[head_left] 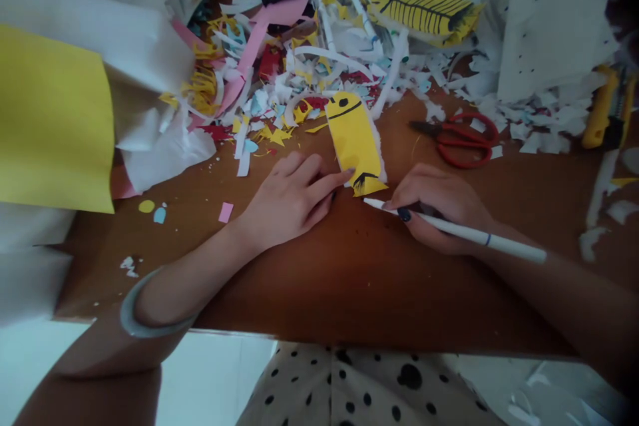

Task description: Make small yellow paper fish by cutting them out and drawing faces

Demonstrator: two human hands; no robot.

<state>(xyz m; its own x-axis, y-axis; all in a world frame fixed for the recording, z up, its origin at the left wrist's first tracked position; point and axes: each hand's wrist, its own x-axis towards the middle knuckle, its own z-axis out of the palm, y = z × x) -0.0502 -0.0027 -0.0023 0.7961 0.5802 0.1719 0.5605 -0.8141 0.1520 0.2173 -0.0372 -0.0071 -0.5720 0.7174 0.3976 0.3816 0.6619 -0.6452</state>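
A yellow paper fish (pixel 353 136) with a black eye, a curved head line and a dark-striped tail lies on the wooden table, white showing along its right edge. My left hand (pixel 294 196) rests flat beside it, with the index fingertip touching its lower left edge near the tail. In my right hand (pixel 439 206) is a white marker (pixel 479 236), gripped between thumb and fingers. Its tip is just below the fish's tail, apart from the paper. A bigger yellow paper fish (pixel 424 10) with black stripes lies farther back, on the scraps.
Red-handled scissors (pixel 466 140) lie beyond my right hand. Many paper scraps (pixel 279 93) cover the table's back. Yellow paper (pixel 54 120) and white sheets are at the left. A yellow cutter (pixel 602 106) lies at the right. The table's near edge (pixel 319 339) runs before my lap.
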